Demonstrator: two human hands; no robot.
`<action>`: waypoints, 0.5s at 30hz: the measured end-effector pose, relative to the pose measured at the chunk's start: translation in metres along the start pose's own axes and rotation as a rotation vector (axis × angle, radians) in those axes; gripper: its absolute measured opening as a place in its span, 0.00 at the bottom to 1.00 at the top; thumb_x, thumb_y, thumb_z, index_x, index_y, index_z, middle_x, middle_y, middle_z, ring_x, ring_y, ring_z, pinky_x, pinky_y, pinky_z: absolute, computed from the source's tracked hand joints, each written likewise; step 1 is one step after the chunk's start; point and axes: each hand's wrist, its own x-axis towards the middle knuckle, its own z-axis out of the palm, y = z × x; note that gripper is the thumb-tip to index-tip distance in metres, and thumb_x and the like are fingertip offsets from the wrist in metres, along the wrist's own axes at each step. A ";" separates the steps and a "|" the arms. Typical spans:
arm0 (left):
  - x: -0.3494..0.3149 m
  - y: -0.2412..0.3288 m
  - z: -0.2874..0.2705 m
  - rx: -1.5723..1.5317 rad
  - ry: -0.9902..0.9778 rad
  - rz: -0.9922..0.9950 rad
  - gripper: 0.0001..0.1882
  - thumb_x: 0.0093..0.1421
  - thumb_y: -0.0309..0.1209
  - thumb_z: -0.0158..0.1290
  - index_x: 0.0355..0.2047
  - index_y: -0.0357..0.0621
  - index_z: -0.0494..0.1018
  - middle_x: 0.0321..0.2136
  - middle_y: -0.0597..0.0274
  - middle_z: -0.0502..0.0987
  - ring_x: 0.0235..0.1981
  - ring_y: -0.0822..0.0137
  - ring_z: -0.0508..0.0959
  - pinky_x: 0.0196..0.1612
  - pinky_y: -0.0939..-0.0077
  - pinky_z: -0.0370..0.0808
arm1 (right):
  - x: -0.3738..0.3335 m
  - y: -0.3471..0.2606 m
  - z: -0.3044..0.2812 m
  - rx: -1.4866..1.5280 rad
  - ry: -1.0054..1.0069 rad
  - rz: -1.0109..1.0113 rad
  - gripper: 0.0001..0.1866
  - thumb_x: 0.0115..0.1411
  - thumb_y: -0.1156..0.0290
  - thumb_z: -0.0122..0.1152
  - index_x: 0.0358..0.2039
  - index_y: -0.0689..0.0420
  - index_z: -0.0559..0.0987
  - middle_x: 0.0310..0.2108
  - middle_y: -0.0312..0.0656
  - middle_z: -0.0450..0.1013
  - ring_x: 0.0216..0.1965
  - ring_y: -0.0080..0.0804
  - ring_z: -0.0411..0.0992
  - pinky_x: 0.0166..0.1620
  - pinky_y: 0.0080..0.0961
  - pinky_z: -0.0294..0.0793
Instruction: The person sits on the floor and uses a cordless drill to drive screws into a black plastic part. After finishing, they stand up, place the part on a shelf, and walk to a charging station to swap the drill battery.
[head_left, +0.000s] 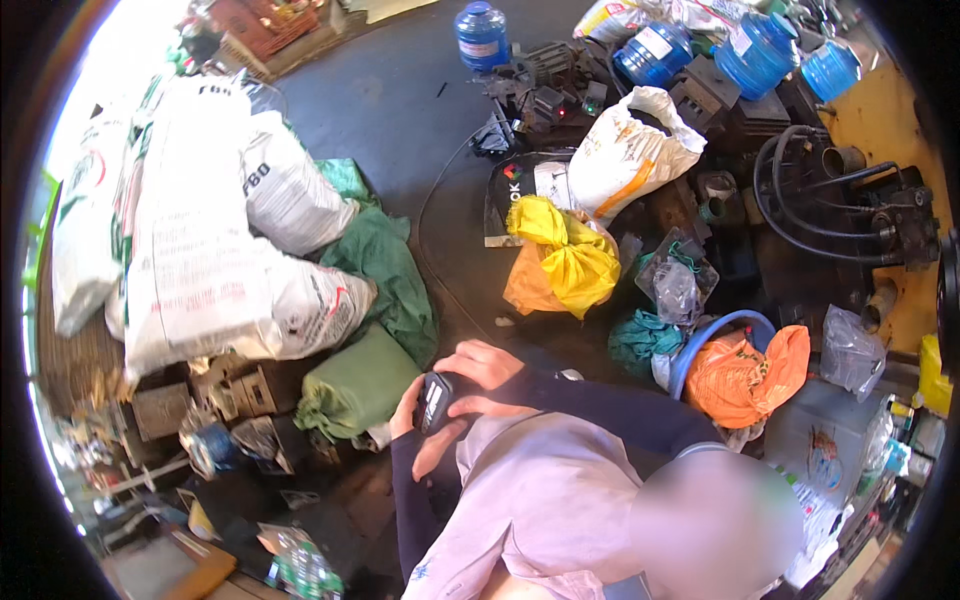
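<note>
Both hands meet low in the middle of the head view, around a small black handheld device (pixel 435 402) with a pale marking on its face; its exact kind is not clear. My left hand (pixel 432 452) cradles it from the left and below. Over its upper right side curls my right hand (pixel 487 367), thumb across the near side. Dark sleeves cover both forearms, and a pale pink garment (pixel 540 480) fills the space beneath. Just left of the hands lies a green sack (pixel 362 385), apart from the device.
Big white sacks (pixel 190 230) are piled at left. Ahead to the right are a yellow bag (pixel 575 260), an open white sack (pixel 625 165) and blue water jugs (pixel 655 52). Beside my right arm is an orange bag (pixel 745 375) in a blue basin (pixel 700 335). A hosed machine (pixel 890 225) stands far right.
</note>
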 end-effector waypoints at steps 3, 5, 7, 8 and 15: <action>0.079 0.041 -0.033 -0.180 -0.051 -0.025 0.46 0.38 0.28 0.69 0.59 0.34 0.63 0.48 0.50 0.74 0.47 0.64 0.76 0.52 0.70 0.73 | 0.082 0.015 -0.034 -0.059 0.003 0.038 0.34 0.48 0.60 0.70 0.54 0.59 0.70 0.46 0.51 0.69 0.50 0.50 0.67 0.53 0.40 0.67; 0.137 0.065 -0.051 -0.120 -0.093 0.004 0.46 0.38 0.27 0.69 0.59 0.34 0.62 0.48 0.50 0.74 0.48 0.64 0.75 0.52 0.70 0.72 | 0.127 0.026 -0.062 -0.080 0.088 -0.044 0.35 0.47 0.62 0.71 0.55 0.58 0.69 0.48 0.53 0.68 0.51 0.52 0.66 0.54 0.43 0.66; 0.202 0.084 -0.065 -0.046 -0.153 -0.011 0.46 0.39 0.28 0.69 0.60 0.34 0.62 0.48 0.50 0.74 0.48 0.63 0.75 0.52 0.70 0.72 | 0.165 0.045 -0.088 -0.133 0.072 -0.009 0.42 0.46 0.64 0.73 0.61 0.53 0.64 0.56 0.55 0.62 0.57 0.56 0.62 0.58 0.47 0.63; 0.238 0.093 -0.070 -0.028 -0.188 0.006 0.46 0.39 0.28 0.68 0.60 0.34 0.62 0.49 0.50 0.74 0.49 0.63 0.75 0.53 0.70 0.72 | 0.182 0.058 -0.102 -0.164 0.084 0.011 0.44 0.45 0.64 0.73 0.63 0.52 0.62 0.58 0.56 0.59 0.58 0.56 0.61 0.58 0.48 0.63; 0.470 0.173 -0.081 0.153 -0.700 -0.027 0.41 0.43 0.32 0.66 0.59 0.35 0.65 0.48 0.49 0.76 0.49 0.60 0.75 0.53 0.71 0.70 | 0.289 0.135 -0.159 -0.581 0.310 0.223 0.53 0.41 0.68 0.74 0.67 0.44 0.56 0.64 0.58 0.50 0.61 0.56 0.58 0.58 0.46 0.63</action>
